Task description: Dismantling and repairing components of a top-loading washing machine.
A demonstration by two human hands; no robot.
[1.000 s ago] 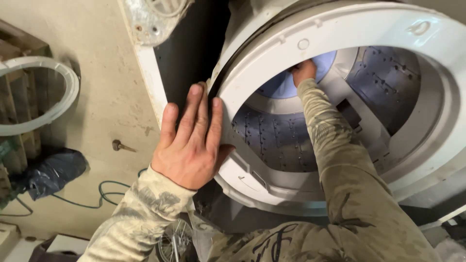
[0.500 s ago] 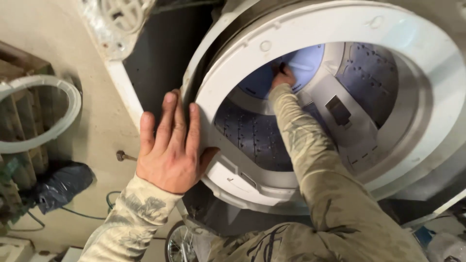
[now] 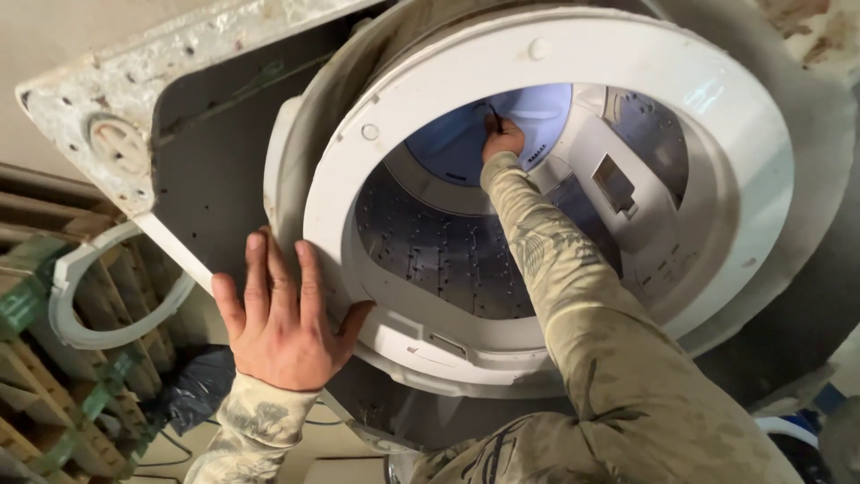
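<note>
Left hand point(image 3: 282, 327): we press it flat, fingers spread and holding nothing, on the white tub ring point(image 3: 358, 215), steadying the tipped washing machine.
Right hand point(image 3: 503, 139): we reach deep in the drum point(image 3: 448, 251); fingers pinch a thin dark tool point(image 3: 494, 116) at the blue-white base point(image 3: 457, 134).

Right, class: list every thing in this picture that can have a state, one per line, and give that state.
Left hand: flat, fingers spread, pressed on the tub ring.
Right hand: deep inside the drum, pinching a thin dark tool.
Tub ring: white, uncovered.
Drum: tilted toward the camera, no laundry visible.
Loose white ring: lying on wooden pallets.
</note>
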